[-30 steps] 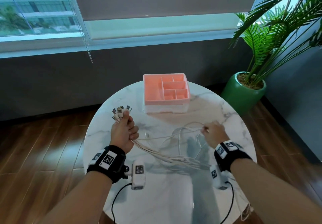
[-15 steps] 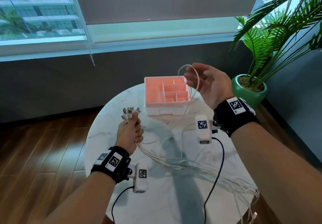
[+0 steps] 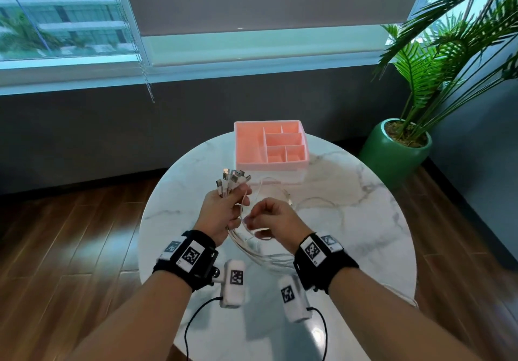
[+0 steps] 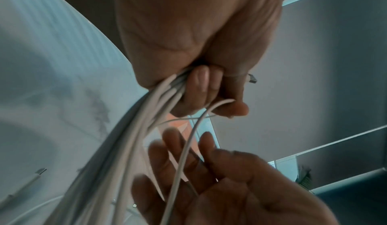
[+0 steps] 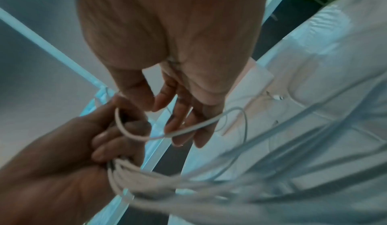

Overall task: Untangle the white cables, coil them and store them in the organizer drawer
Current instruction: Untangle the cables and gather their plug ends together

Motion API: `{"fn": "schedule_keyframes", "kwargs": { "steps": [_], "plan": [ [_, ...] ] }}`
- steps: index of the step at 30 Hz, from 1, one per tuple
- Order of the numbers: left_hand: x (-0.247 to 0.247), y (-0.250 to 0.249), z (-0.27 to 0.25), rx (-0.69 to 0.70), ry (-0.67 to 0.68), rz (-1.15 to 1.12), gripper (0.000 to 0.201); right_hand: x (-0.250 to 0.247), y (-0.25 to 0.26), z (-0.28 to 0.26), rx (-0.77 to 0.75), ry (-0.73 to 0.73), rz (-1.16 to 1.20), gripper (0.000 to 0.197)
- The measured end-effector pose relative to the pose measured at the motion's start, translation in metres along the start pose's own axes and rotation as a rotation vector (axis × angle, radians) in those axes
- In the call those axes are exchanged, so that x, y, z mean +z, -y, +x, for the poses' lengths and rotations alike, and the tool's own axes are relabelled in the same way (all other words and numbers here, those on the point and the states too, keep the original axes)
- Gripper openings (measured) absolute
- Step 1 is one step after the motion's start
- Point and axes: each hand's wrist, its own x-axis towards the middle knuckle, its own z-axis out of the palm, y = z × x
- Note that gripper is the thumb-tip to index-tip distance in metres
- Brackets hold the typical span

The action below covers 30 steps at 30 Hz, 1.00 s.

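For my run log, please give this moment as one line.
left hand: grips cable bundle, plugs up | right hand: fingers hook one white cable | pink organizer: empty | stage: untangling

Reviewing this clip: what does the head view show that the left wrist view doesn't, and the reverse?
Head view only: the whole pink organizer with its open compartments at the far side of the marble table, the fan of cable plugs sticking up above the left hand, and the potted plant.

Left wrist view only: the underside of the grip, fingers curled round the cable bundle, and a loose plug lying on the table.

Both: the right hand close beside the left, holding a single cable strand.
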Motion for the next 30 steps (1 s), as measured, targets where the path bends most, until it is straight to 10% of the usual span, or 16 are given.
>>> {"fn": "schedule_keyframes", "kwargs": {
  "steps": [4, 9, 21, 26, 30],
  "plan": [
    [0.003, 0.003, -0.007, -0.021, 0.093, 0.11, 0.024, -0.013, 0.021, 0.014, 0.121, -0.064, 0.41, 0.038],
    [-0.002, 0.011, -0.012, -0.058, 0.134, 0.23, 0.019, -0.044, 0.083, 0.028, -0.149, -0.191, 0.725, 0.03],
    [-0.019, 0.016, 0.0, -0.058, -0.038, 0.075, 0.015, -0.205, 0.078, -0.002, -0.299, -0.782, 0.54, 0.021],
    [-0.015, 0.017, 0.007, -0.031, -0.08, -0.002, 0.023, -0.283, 0.001, -0.051, -0.07, -1.156, 0.378, 0.027],
    [-0.011, 0.011, 0.011, 0.005, -0.112, -0.095, 0.028, -0.322, -0.055, -0.109, 0.431, -1.306, -0.107, 0.049]
  ]
}}
